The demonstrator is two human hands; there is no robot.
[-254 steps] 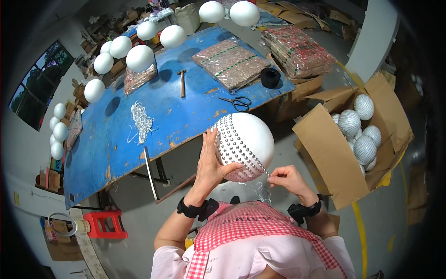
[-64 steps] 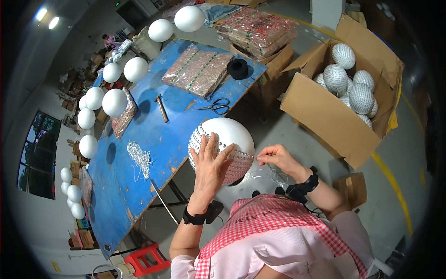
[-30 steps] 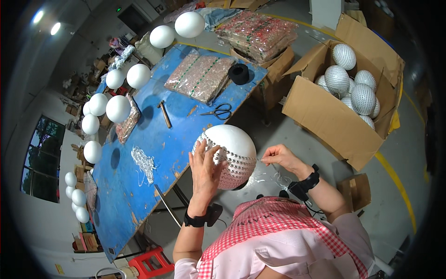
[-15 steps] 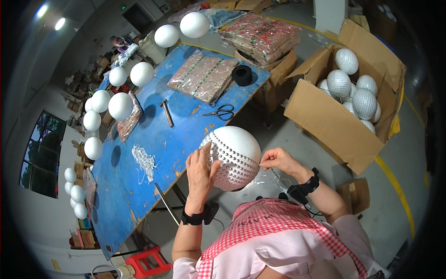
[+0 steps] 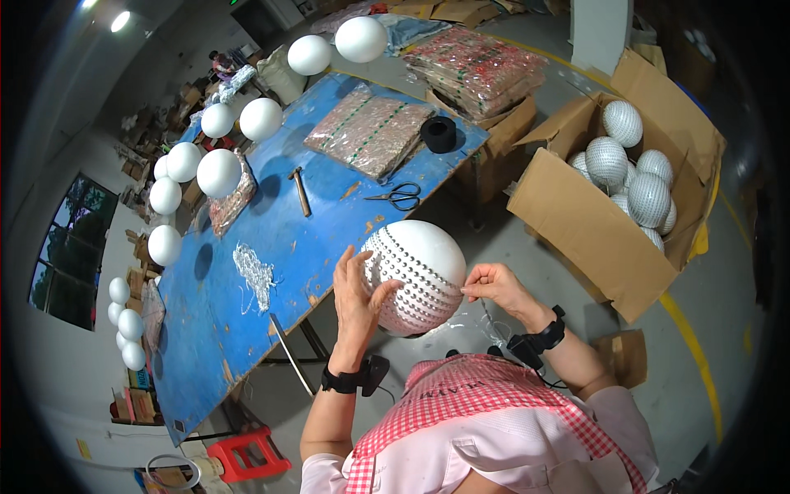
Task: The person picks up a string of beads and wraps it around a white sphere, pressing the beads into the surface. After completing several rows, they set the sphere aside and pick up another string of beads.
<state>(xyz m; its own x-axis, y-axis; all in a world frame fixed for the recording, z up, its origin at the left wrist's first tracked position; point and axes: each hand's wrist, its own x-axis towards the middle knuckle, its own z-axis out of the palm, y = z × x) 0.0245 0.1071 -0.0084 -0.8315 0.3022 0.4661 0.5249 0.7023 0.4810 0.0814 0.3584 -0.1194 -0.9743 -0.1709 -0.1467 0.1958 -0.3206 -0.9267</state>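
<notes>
Ball held at the waist: strand tension and row spacing need watching

Nearest me, I am noting a red-and-white checked apron (image 5: 494, 391) of woven cloth. Just beyond it, the white ball (image 5: 436, 247) is sitting in front of the body, clear of the table edge. The left hand (image 5: 355, 300) is cupping its left side, fingers and thumb spread over the beads. The right hand (image 5: 496, 285) is pinching what appears to be the bead strand (image 5: 415, 290) at the ball's right edge, a loose tail hanging below.

The shell is looking smooth, matte and foam-like; the beads are round, metallic and closely strung. White is showing between rows. In my judgement, good practice is keeping the strand lightly taut, seating each row against its neighbour and turning the ball with the left palm without dragging laid beads.

Farther out, the scuffed blue table (image 5: 300, 255) is bearing a silvery tangle (image 5: 255, 276), steel scissors (image 5: 401, 197) and a wooden-handled hammer (image 5: 301, 193). To the right, a cardboard carton (image 5: 588, 239) is holding beaded balls (image 5: 648, 199). Glossy film-wrapped packs (image 5: 369, 132) are lying beyond, and bare white balls (image 5: 219, 173) are standing along the far side.
</notes>
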